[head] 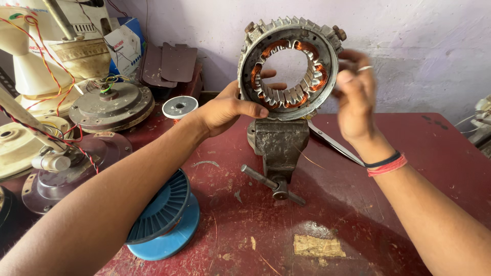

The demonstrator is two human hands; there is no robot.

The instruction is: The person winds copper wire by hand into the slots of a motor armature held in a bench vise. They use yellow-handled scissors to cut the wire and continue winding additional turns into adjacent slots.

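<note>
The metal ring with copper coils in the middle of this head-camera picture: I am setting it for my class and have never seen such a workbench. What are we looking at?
The camera sits on a person's head, looking down at their own bare hands over a red table. The ring is a motor stator, standing upright above a small bench vise. The left hand grips its left rim; the right hand, blurred, is at its right rim. A blue wire spool lies near the left forearm. Opened fan motors crowd the table's left end.
</note>
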